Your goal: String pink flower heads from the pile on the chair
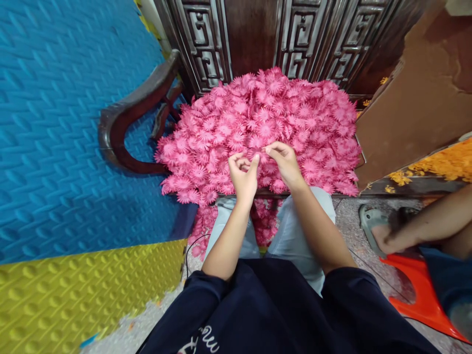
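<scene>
A wide heap of pink artificial flowers (265, 129) with thin, pointed petals lies in front of me. My left hand (244, 178) is above its near edge, fingers curled and thumb raised; whatever they grip blends into the pink behind. Close beside it, my right hand (285, 161) has thumb and forefinger pinched together at the edge of what looks like a single darker pink flower (259, 151). This flower sits between the fingertips of both hands, and its outline is hard to separate from the heap.
Dark carved wood panels (254, 39) rise behind the heap, with a curved wooden armrest (125, 123) at left. Blue matting (66, 128) and yellow matting (92, 290) flank me. A brown cardboard sheet (413, 108), orange flowers (442, 164) and another person's leg (427, 226) are at right.
</scene>
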The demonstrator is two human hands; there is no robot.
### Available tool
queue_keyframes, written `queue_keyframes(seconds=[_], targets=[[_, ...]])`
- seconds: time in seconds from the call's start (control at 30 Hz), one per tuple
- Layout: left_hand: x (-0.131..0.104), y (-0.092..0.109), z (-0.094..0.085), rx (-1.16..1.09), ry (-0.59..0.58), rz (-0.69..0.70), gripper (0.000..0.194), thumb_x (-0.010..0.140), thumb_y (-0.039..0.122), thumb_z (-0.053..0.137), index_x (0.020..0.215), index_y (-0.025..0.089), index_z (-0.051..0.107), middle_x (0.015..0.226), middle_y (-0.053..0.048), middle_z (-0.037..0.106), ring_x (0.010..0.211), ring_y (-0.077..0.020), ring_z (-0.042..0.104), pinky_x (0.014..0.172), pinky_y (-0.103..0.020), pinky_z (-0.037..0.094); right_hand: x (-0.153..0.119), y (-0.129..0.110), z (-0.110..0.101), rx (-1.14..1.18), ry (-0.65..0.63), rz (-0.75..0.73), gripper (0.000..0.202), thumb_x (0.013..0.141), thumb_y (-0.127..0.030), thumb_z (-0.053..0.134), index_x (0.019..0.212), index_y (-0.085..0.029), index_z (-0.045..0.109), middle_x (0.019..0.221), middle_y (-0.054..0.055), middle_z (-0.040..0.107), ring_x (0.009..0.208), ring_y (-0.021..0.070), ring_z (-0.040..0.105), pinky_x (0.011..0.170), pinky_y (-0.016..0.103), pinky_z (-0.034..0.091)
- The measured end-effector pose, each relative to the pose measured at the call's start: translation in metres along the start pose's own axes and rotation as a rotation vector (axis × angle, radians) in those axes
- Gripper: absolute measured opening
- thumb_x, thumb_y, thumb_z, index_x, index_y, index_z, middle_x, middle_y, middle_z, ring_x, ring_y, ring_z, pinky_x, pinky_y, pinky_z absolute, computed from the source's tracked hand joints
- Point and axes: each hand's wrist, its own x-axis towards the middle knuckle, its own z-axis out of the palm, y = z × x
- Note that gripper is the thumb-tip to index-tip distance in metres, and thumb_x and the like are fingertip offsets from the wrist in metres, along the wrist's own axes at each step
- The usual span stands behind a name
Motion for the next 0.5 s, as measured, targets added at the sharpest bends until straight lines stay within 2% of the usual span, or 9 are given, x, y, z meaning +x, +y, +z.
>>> queue_keyframes(seconds=[0.2,0.37,0.5], targets=[[-0.0039,0.0032,-0.003,0.137,0.024,0.108,0.044,0.063,0.033,0.077,0.092,0.019,0.047,0.092,-0.002,0.055,0.085,-0.0108,0.053,0.082,-0.024,0.042,0.0003,-0.0007,-0.0001,0.045,-0.062,0.051,0.01,0.065,-0.03,0.072,0.069,-0.022,0.068,0.073,-0.003,0.066,0.074,0.0108,0.06,0.078,0.027,0.047],[-0.0052,0.0032,-0.0035,0.228,-0.073,0.165,0.024,0.071,0.036,0.069,0.077,0.018,0.054,0.085,-0.002,0.06,0.086,-0.0133,0.057,0.083,-0.027,0.043,0.0005,-0.0019,-0.0011,0.025,-0.073,0.067,0.012,0.063,-0.031,0.074,0.07,-0.022,0.069,0.073,-0.002,0.067,0.073,0.0108,0.06,0.077,0.027,0.048],[-0.0028,-0.0007,-0.0056,0.24,-0.088,0.187,0.019,0.077,0.036,0.064,0.081,0.018,0.059,0.089,-0.003,0.062,0.092,-0.0145,0.058,0.086,-0.028,0.043,0.0007,-0.0021,-0.0002,0.008,-0.081,0.086,0.012,0.063,-0.031,0.074,0.07,-0.022,0.07,0.075,-0.002,0.068,0.075,0.0114,0.061,0.079,0.028,0.048]])
